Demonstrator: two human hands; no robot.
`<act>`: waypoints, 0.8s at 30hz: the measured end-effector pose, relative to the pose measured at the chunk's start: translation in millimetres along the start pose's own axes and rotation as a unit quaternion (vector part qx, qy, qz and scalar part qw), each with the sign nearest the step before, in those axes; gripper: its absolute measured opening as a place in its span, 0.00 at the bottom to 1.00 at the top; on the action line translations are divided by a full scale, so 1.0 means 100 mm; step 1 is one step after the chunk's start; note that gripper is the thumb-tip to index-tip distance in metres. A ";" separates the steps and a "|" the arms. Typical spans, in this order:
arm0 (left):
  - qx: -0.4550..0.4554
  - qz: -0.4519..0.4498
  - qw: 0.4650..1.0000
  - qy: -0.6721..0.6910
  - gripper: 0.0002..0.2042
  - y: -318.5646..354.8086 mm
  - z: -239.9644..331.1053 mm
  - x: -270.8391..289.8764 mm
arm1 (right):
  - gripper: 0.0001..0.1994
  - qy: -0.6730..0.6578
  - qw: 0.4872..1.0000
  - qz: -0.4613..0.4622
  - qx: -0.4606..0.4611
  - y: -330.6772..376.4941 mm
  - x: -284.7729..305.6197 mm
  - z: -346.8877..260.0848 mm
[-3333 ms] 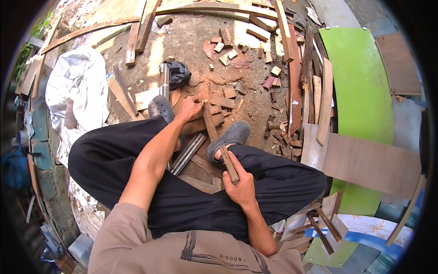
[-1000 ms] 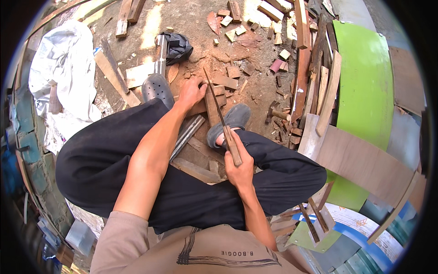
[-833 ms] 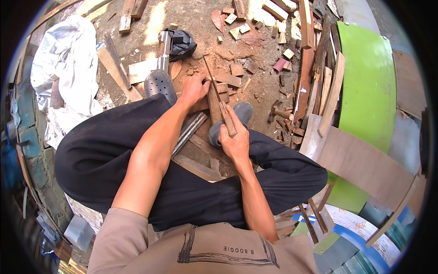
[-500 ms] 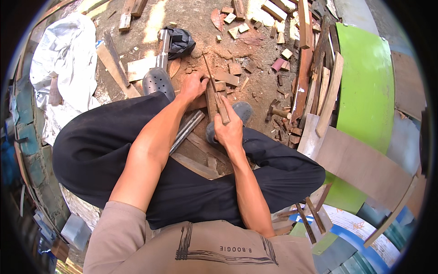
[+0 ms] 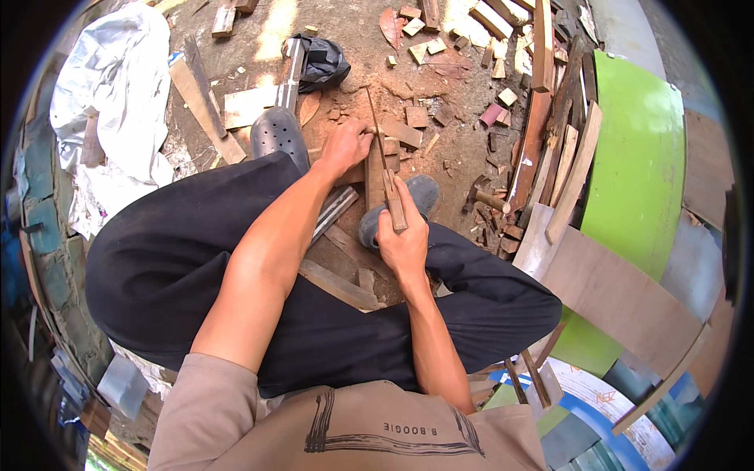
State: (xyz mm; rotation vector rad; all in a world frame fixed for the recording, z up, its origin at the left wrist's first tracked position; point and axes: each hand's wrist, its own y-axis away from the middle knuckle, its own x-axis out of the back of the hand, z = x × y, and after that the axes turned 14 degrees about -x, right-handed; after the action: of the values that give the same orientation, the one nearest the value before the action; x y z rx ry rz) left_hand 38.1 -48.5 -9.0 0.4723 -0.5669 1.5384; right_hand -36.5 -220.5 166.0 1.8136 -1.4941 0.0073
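My right hand [image 5: 404, 242] is wrapped round the wooden handle of a handsaw [image 5: 395, 206]. Its thin dark blade points away from me, seen nearly edge-on, and runs across a narrow wooden strip [image 5: 375, 184] between my feet. Just left of the blade, my left hand [image 5: 344, 149] is closed on the far part of that strip, its fingertips partly hidden. Under the strip, a grey metal-like bar [image 5: 336, 210] slants between my legs. Whether the blade has cut into the wood is too small to tell.
Small wood offcuts [image 5: 416, 116] and sawdust lie beyond my hands. A hammer [image 5: 491, 199] rests to the right, beside long boards [image 5: 530, 157] and a green panel [image 5: 632, 157]. A black plastic bag [image 5: 323, 64] sits past my left shoe [image 5: 279, 137]; a white sack [image 5: 118, 102] lies far left.
My right hand has drawn the saw a little back toward me. The left hand stays on the wooden strip, and the whole view has shifted slightly.
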 end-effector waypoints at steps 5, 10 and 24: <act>0.006 -0.054 0.998 0.016 0.25 0.03 -0.18 -0.10 | 0.30 0.014 0.997 0.025 0.068 -0.04 -0.06 0.29; 0.127 -0.039 0.962 0.240 0.42 0.02 -0.38 -0.36 | 0.30 -0.016 0.999 -0.016 0.028 -0.06 -0.01 0.29; 0.133 0.016 0.954 0.270 0.42 -0.03 -0.44 -0.54 | 0.28 0.006 0.998 -0.044 0.048 -0.20 0.19 0.10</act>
State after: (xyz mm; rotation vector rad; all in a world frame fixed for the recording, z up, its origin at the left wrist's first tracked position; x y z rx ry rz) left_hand 45.6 -64.0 -76.6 0.2245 0.0588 1.6940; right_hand -17.7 -241.7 156.7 1.9523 -1.4252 0.0467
